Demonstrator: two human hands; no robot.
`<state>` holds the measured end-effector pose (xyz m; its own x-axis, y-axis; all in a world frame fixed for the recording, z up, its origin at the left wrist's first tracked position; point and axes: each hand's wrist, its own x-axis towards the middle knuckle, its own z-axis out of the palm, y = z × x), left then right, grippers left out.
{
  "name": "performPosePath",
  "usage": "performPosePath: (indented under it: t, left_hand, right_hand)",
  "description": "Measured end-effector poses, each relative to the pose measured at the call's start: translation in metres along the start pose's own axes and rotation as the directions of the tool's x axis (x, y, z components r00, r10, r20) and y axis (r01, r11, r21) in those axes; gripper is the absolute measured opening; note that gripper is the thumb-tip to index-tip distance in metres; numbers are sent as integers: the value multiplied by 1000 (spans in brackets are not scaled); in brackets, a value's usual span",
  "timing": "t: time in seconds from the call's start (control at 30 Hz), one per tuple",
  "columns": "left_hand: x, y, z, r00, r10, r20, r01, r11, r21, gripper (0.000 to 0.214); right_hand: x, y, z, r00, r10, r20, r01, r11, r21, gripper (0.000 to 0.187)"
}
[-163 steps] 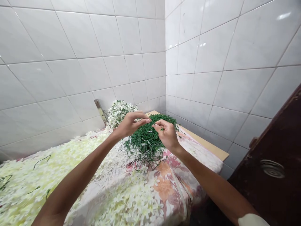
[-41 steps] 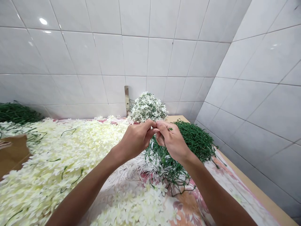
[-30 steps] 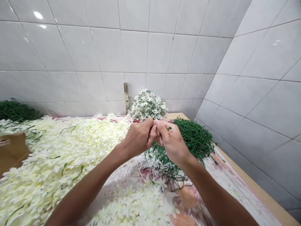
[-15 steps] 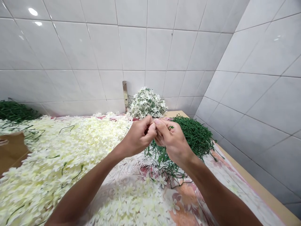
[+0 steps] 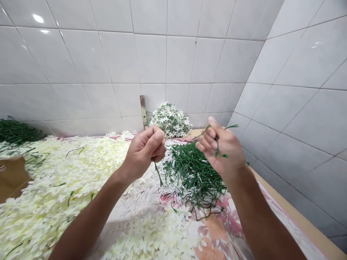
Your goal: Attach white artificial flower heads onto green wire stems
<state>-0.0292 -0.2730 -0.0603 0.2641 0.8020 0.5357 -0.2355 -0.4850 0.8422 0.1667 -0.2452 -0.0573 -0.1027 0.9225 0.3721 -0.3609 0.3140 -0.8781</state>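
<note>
My left hand [image 5: 143, 151] is a closed fist above the cloth, with a thin green artificial stem [image 5: 158, 174] hanging from its grip. My right hand [image 5: 220, 146] is raised to the right, its fingers curled around another green stem piece [image 5: 217, 143] whose ends stick out past them. Below and between my hands lies a tangled pile of green stems [image 5: 192, 173] with white spiky bits among them. Neither hand touches the pile. The stretch of stem inside each hand is hidden.
A heap of white-flowered garland [image 5: 169, 121] stands against the tiled wall [image 5: 151, 61] by a metal bracket [image 5: 142, 110]. Cream artificial flowers [image 5: 67, 180] cover the left of the floral cloth [image 5: 214, 225]. Another green pile [image 5: 18, 131] lies far left; a wooden table edge [image 5: 287, 204] runs right.
My hands, pressed together at the middle a moment ago, have come apart. The left has moved left and the right up and to the right, each with green stem in it.
</note>
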Motion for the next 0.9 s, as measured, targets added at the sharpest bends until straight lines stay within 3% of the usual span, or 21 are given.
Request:
performPosePath:
  t: [0.07, 0.13, 0.23, 0.3, 0.43, 0.6, 0.73, 0.9]
  left_hand:
    - [4, -9, -4, 1000, -19, -18, 20, 999, 48, 31]
    - [11, -24, -6, 998, -57, -25, 60, 991, 120, 31]
    - [25, -49, -3, 995, -99, -30, 103, 954, 281, 32]
    - [37, -60, 5, 995, -94, -24, 96, 926, 366, 30]
    - [71, -78, 29, 996, -94, -5, 88, 908, 409, 21]
    - [104, -96, 54, 983, -166, 75, 121, 903, 413, 23]
    - [106, -97, 52, 967, -207, 147, 115, 875, 470, 24]
    - [87, -85, 33, 964, -220, 152, 92, 807, 584, 27]
  right_hand:
    - [2, -12, -15, 980, -178, -88, 161, 973, -164, 47]
    - [4, -21, -28, 949, -296, -111, 232, 891, -390, 44]
    - [9, -25, -44, 974, -224, -43, 138, 728, -672, 41]
    - [13, -24, -50, 979, -198, -54, 87, 637, -766, 38]
    - [22, -20, -59, 966, -249, -72, 72, 526, -848, 32]
    - [34, -6, -84, 996, -65, -56, -23, 428, -903, 37]
    - [40, 0, -99, 996, 30, -88, -93, 381, -920, 38]
    - [33, -15, -91, 994, -74, -86, -39, 484, -874, 31]
